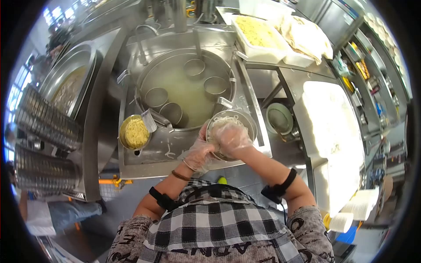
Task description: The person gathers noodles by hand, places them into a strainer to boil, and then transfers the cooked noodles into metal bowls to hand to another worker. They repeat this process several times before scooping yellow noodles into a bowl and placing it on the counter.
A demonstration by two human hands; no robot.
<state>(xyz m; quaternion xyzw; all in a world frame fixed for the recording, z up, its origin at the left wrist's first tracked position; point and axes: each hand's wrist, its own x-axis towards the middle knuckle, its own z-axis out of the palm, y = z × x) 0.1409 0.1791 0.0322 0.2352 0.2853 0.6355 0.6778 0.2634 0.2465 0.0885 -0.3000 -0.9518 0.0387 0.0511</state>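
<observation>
Two hands in clear plastic gloves meet at a round metal container near the front edge of the steel worktop (184, 151). The left hand (201, 152) is partly closed around the near left side of the container (251, 126), its fingers along the outside and its thumb side at the rim; some of the fingertips are hidden. The right hand (233, 136) lies over the container's mouth, back upward, fingers bent down onto the white noodles (226, 120). How tightly those fingers are closed, and whether they have hold of any strands, I cannot tell, since the palm faces away and the glove is blurred by glare.

The noodles are pale, thin and loosely tangled, showing mostly along the far side of the container, past the right hand's knuckles. The container stands just beside the near right rim of a large round pot (188, 98) of cloudy, yellowish-green liquid. Four cylindrical metal baskets sit in that liquid, and a long handle leans at the pot's far side. To the left of the pot, a metal strainer (149, 120) holds yellow noodles (137, 133). A few pale scraps (169, 151) lie on the worktop between this strainer and the left hand.
</observation>
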